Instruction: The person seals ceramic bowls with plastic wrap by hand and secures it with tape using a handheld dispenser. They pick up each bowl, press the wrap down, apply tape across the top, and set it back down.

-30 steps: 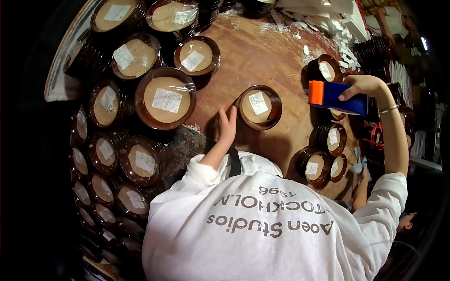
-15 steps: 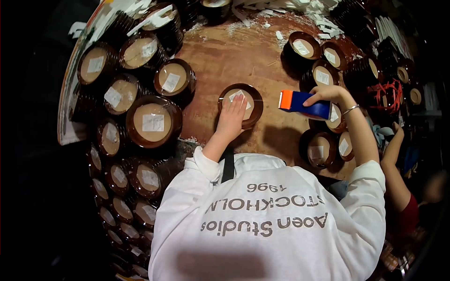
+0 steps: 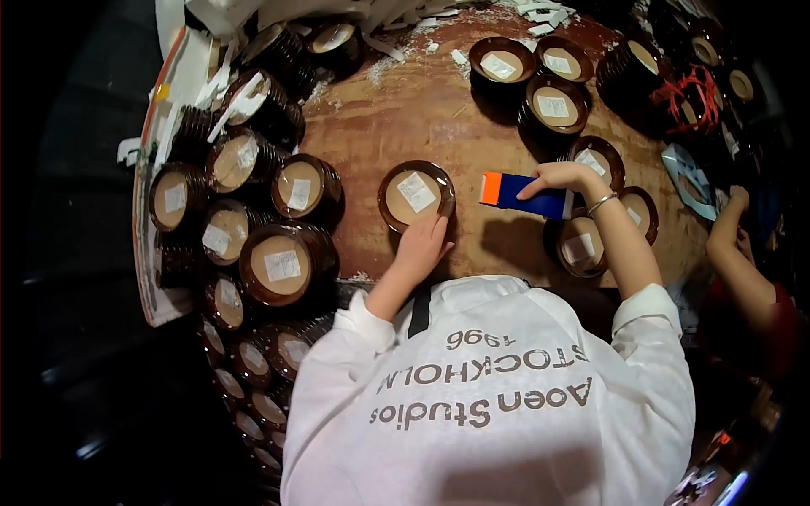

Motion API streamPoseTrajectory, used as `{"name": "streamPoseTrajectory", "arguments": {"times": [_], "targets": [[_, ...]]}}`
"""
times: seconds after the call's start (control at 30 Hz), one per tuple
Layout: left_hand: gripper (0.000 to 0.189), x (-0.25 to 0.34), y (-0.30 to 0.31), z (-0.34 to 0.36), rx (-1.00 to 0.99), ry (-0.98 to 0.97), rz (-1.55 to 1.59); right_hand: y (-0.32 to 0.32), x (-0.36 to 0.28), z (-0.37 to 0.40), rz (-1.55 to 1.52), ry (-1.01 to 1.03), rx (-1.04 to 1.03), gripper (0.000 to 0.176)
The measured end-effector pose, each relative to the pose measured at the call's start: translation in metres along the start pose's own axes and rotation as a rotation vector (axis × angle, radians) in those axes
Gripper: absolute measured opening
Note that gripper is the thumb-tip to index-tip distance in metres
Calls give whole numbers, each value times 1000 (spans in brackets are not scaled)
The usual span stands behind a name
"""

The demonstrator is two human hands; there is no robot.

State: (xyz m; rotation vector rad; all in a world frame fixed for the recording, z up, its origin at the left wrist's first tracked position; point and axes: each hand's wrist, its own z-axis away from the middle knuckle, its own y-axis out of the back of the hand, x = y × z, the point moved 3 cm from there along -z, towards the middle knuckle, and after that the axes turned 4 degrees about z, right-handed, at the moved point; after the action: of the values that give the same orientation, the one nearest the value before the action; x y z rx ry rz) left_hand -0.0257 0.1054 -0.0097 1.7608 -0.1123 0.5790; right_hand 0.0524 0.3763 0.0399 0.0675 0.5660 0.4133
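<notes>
A brown glazed bowl (image 3: 392, 181) with a beige unglazed middle and a white label lies in front of me, label up. My left hand (image 3: 419, 250) is at its near rim, fingers stretched out and touching the edge, thumb apart. In my right hand (image 3: 564, 179) is a blue and orange tape dispenser (image 3: 525, 196), gripped from above. Its orange end points left, toward the bowl but apart from it. Whether tape runs between them cannot be made out.
Stacks of similar labelled bowls (image 3: 274, 263) stand at left; more bowls (image 3: 553, 105) stand at right. White foam scraps (image 3: 544, 15) lie at the far edge, red strapping (image 3: 688, 99) at far right. Another person's arm (image 3: 732, 236) reaches in there beside a light-blue strip (image 3: 688, 181).
My left hand has slid back from the bowl's label to its near rim, uncovering the label. The dispenser stays in my right hand, slightly shifted. The camera view has shifted.
</notes>
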Motion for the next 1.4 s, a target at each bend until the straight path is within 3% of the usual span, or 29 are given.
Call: {"name": "streamPoseTrajectory", "arguments": {"times": [0.2,0.3,0.47,0.63,0.87,1.1,1.17,1.23,1.33,1.4], "targets": [[39,-15,-15,1,239,7,-115,14,-1,-3,36,-13,-39,44],[35,-17,-12,-1,250,-33,-107,16,-4,6,16,11,-42,44],[35,-19,-15,1,242,-39,-143,18,14,34,33,-11,-113,47],[37,-27,-9,0,171,-61,-124,27,46,103,208,-166,73,54],[37,-45,15,10,99,-222,-115,14,39,92,380,-190,94,59],[36,-40,4,17,149,-160,-96,-17,48,89,189,-354,74,49],[43,-39,1,16,31,39,-31,-30,53,78,157,-337,58,48],[51,-2,13,4,127,-192,-30,-41,45,73,192,-308,45,48],[81,34,-10,-19,-47,-313,-78,-57,46,42,250,-375,40,50],[70,36,-42,-29,-263,-303,-334,-69,27,36,288,-531,34,49]]}}
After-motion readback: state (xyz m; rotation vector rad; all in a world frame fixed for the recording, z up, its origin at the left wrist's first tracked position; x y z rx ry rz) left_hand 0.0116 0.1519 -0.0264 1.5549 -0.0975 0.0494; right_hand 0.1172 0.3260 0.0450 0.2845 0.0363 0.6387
